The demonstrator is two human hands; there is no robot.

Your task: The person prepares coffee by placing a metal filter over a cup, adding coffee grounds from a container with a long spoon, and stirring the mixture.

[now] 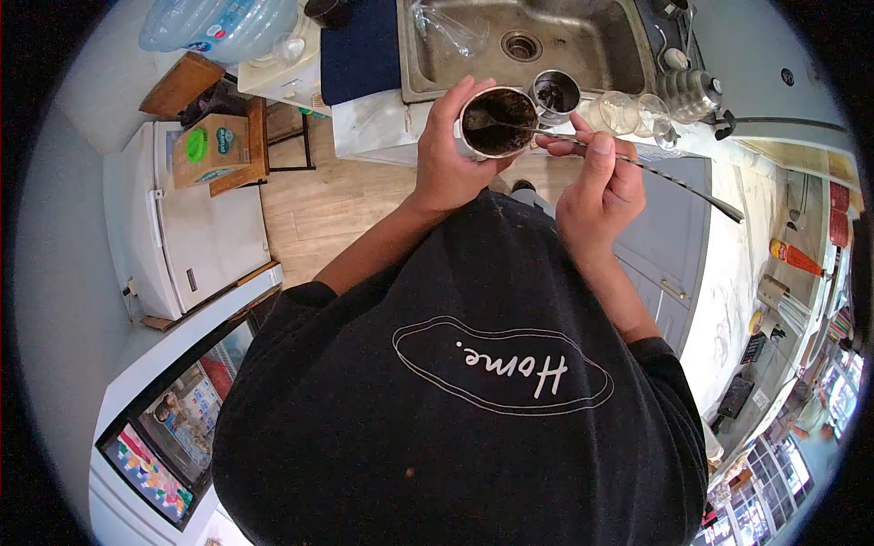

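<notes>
Hands together at upper centre, over a round steel cup.

Left hand (446,159) wraps the dark-stained round steel cup (496,123); right hand (601,187) pinches a long thin metal spoon (628,161) (bowl inside the cup), handle running right, steel sink (601,50) beyond.

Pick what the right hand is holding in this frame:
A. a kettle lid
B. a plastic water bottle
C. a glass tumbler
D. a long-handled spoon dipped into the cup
D. The right hand grips a long-handled spoon whose bowl sits inside the metal cup of dark contents, which the left hand holds in front of the sink.
</notes>
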